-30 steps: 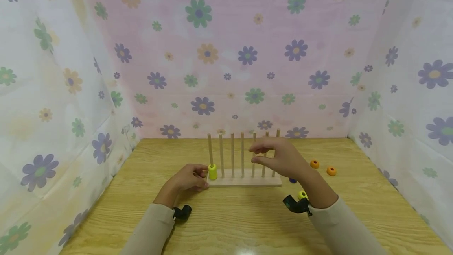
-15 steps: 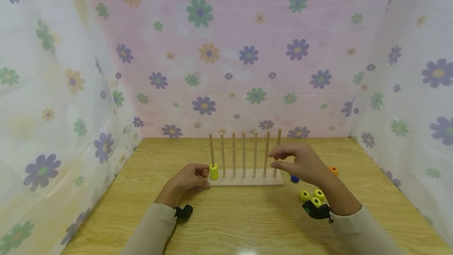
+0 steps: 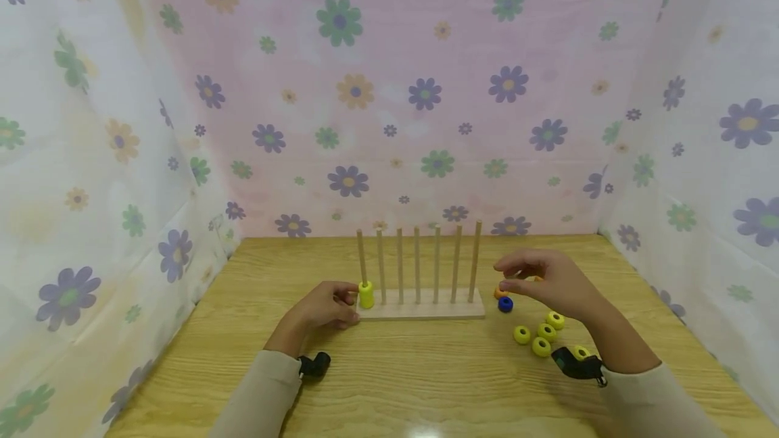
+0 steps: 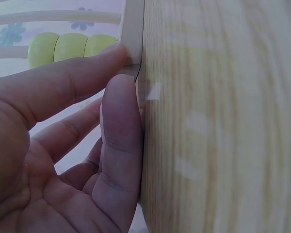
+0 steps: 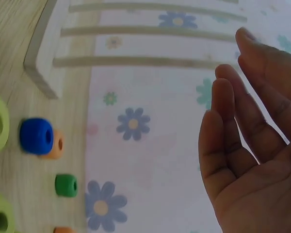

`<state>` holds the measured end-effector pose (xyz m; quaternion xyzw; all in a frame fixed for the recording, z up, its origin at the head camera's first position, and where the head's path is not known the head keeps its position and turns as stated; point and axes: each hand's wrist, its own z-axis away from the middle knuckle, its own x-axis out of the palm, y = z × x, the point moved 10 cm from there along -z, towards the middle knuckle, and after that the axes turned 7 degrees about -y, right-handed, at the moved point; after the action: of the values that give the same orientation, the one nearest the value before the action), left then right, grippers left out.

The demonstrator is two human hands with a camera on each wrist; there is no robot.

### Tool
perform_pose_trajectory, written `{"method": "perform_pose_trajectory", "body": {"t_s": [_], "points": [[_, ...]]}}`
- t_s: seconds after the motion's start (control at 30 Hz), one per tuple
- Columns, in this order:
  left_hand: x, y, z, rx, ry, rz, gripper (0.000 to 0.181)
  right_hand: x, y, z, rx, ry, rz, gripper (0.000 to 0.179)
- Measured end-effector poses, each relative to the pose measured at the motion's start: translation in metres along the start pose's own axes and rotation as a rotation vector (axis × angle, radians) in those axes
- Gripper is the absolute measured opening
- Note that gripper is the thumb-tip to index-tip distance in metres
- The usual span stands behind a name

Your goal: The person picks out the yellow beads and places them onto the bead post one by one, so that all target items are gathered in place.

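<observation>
A wooden peg stand (image 3: 420,313) with several upright pegs stands on the table. Stacked on its leftmost peg are three yellow beads (image 3: 366,295), seen again as yellow beads (image 4: 70,47) in the left wrist view. My left hand (image 3: 325,304) holds the stand's left end; index finger and thumb meet the base corner, other fingers curl behind. To the right of the stand, my right hand (image 3: 550,282) hovers with nothing in it, thumb and fingers apart. Below it lie a blue bead (image 3: 505,304) and an orange bead (image 3: 501,292), partly covered by the hand.
Several loose yellow beads (image 3: 546,332) lie on the table (image 3: 395,377) at the right front. A green bead (image 5: 66,185) shows in the right wrist view, beyond the blue one. Flowered cloth (image 3: 389,100) walls off the back and sides.
My right hand has moved rightward from above the pegs to over the loose beads, uncovering the right-hand pegs and more yellow beads. The left hand keeps its place.
</observation>
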<state>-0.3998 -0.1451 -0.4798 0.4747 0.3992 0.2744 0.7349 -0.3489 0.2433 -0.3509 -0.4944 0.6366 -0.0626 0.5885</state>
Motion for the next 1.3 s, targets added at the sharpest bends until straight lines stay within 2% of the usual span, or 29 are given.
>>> {"method": "perform_pose_trajectory", "body": {"t_s": [0.2, 0.4, 0.57, 0.77, 1.07, 1.3], "points": [[0.0, -0.001, -0.001, -0.003, -0.002, 0.009, 0.072, -0.01, 0.032, 0.015, 0.047, -0.038, -0.099, 0.028], [0.0, -0.002, -0.002, -0.009, 0.008, 0.009, 0.072, -0.014, 0.073, 0.029, 0.097, -0.097, -0.256, 0.037], [0.0, -0.004, -0.002, -0.014, 0.009, 0.003, 0.073, -0.012, 0.099, 0.039, 0.147, -0.143, -0.303, 0.038], [0.0, -0.003, -0.003, -0.001, 0.005, 0.004, 0.073, -0.008, 0.118, 0.049, 0.203, -0.207, -0.338, 0.042], [0.0, -0.005, -0.001, -0.012, -0.002, -0.007, 0.073, 0.003, 0.143, 0.068, 0.263, -0.355, -0.438, 0.049], [0.0, -0.002, -0.001, -0.01, 0.007, -0.014, 0.072, 0.008, 0.154, 0.071, 0.302, -0.401, -0.488, 0.052]]}}
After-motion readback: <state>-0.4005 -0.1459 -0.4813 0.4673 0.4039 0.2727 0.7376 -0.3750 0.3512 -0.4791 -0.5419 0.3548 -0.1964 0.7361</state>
